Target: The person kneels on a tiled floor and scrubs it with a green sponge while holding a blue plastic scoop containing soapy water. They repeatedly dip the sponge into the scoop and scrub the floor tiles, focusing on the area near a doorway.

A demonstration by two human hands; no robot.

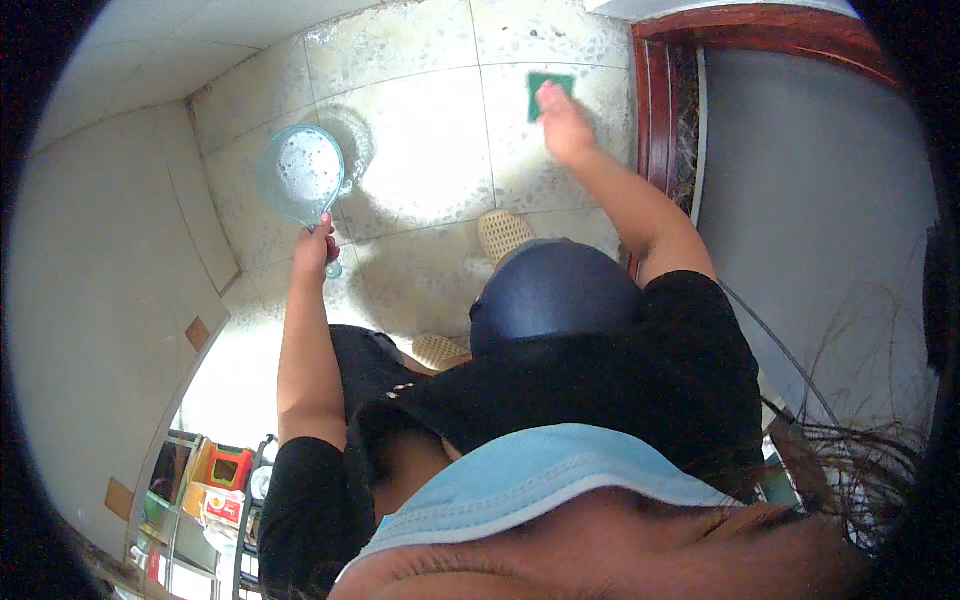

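Observation:
My left hand (318, 247) is closed around the handle of a translucent bluish plastic dipper (268, 178). White suds (309, 161) fill part of its bowl, which is held over or on the tiled floor; I cannot tell whether its base touches. Farther forward, my right hand (564, 124) lies with its fingers on a green scouring pad (535, 97), against the floor tiles (420, 150). That hand is slightly blurred, and its fingers cover much of the pad.
A dark red door frame (656, 120) and a grey surface (817, 187) stand to my right. Pale panels (112, 247) rise on the left. My feet wear perforated beige slippers (504, 234). A rack (244, 517) with packages stands at the lower left.

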